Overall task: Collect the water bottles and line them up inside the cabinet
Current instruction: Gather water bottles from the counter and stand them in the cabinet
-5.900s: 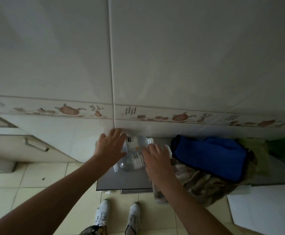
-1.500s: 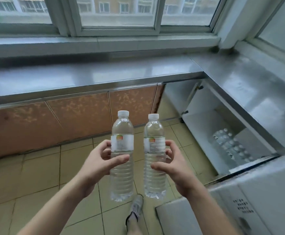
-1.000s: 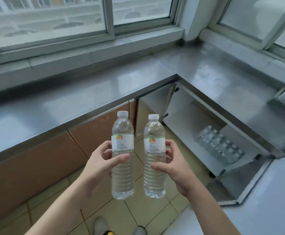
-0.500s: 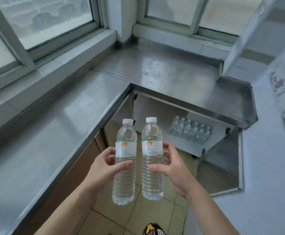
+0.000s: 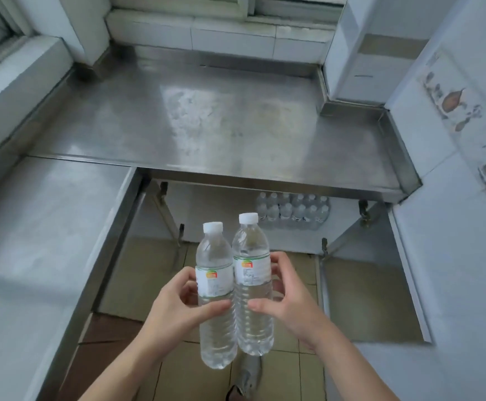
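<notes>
I hold two clear water bottles with white caps upright in front of me, side by side and touching. My left hand grips the left bottle around its label. My right hand grips the right bottle the same way. Ahead and below, the cabinet under the steel counter stands open. Several bottles are lined up in rows at its back right, on the white shelf.
A steel countertop spans above the cabinet, with a second counter along the left. The open cabinet door juts out on the right. A tiled wall closes the right side. My shoe is on the tile floor.
My view has turned right to face the open cabinet squarely, and it looks closer. Both bottles stay upright in my hands, now pressed closer together.
</notes>
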